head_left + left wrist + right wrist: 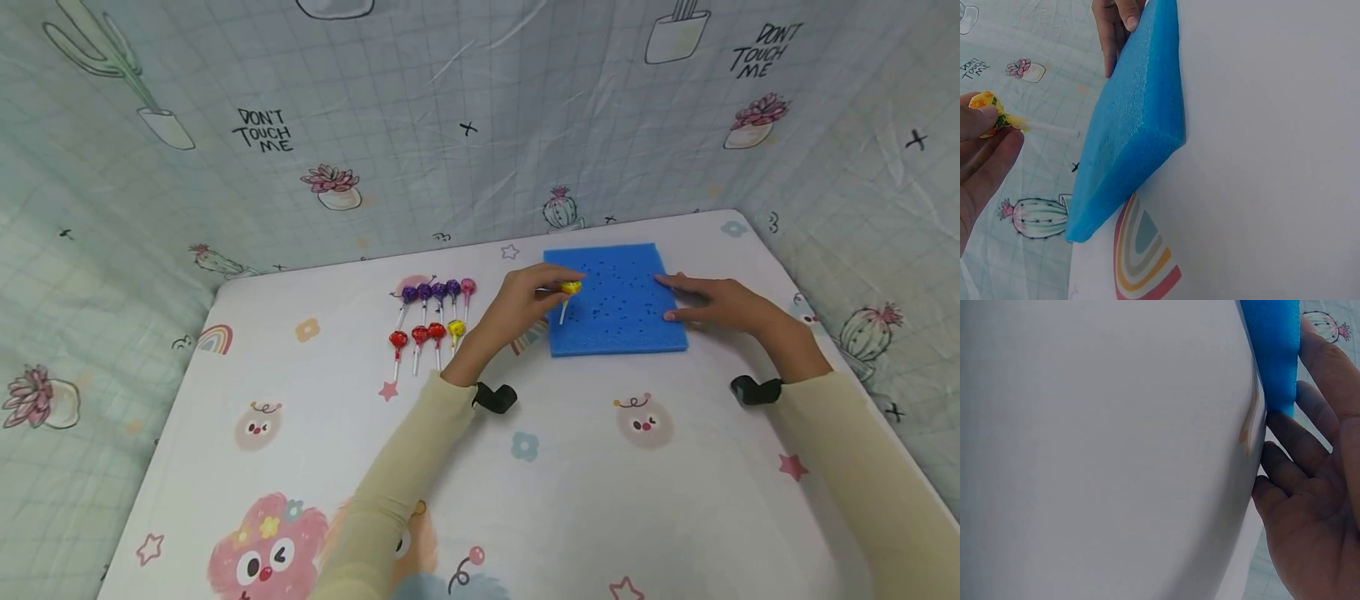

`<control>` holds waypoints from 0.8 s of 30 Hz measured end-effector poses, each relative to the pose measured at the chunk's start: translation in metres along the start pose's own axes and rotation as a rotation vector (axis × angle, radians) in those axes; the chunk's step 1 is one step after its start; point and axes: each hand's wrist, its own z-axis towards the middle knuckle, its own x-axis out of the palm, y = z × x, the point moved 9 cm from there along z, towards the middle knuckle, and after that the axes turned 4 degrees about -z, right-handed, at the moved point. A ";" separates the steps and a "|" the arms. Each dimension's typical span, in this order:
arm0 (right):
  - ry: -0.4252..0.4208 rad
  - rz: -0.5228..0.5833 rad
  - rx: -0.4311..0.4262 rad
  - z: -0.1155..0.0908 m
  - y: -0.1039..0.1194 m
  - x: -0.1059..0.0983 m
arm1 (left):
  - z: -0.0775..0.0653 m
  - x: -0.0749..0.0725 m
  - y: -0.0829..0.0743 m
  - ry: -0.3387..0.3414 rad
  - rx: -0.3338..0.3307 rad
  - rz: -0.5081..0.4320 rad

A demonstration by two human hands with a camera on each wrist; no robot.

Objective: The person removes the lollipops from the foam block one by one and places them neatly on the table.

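My left hand pinches a yellow-wrapped lollipop by its head between thumb and fingers. Its white stick points down over the left part of a blue foam block, and in the left wrist view the stick's end is apart from the foam. Small dark holes dot the block's top. At the block's right edge rests my right hand, its fingers extended and touching the foam. The right wrist view shows some fingertips low beside the block's side.
Left of my left forearm lie two rows of lollipops: several purple and a pink one behind, three red and a yellow one in front. A patterned cloth wall rises behind the white printed table.
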 end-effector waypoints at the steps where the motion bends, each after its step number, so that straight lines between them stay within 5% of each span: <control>1: 0.000 0.001 0.000 0.000 0.000 0.000 | -0.001 -0.001 0.001 -0.001 -0.004 -0.002; 24: 0.012 0.017 0.004 -0.001 0.002 -0.003 | -0.023 -0.035 0.009 0.001 -0.104 0.029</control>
